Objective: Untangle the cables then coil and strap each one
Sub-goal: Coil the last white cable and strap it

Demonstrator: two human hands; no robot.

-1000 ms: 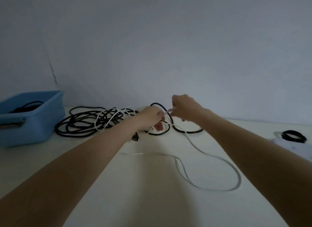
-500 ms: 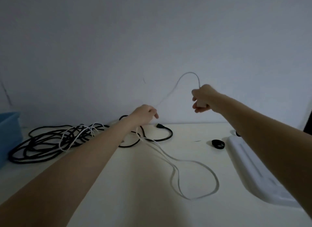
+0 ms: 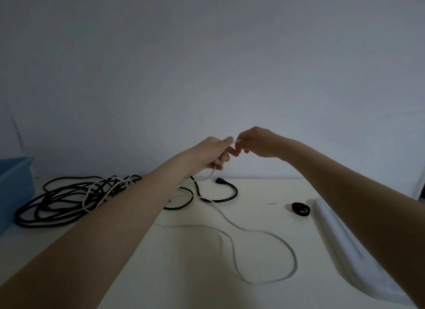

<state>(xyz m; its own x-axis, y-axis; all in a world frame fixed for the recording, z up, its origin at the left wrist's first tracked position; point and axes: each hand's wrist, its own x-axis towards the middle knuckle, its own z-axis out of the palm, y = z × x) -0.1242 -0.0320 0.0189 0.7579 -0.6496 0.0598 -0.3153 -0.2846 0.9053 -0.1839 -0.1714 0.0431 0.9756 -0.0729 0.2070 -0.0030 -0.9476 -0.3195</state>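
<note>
Both hands' fingers [image 3: 226, 140] pinched on the white cable [image 3: 262, 231], midair above the table [image 3: 184, 262].

No legible text, labels, brand marks, numbers or signs appear on any surface in view.

Dim head view, perhaps tilted toward wall
</note>
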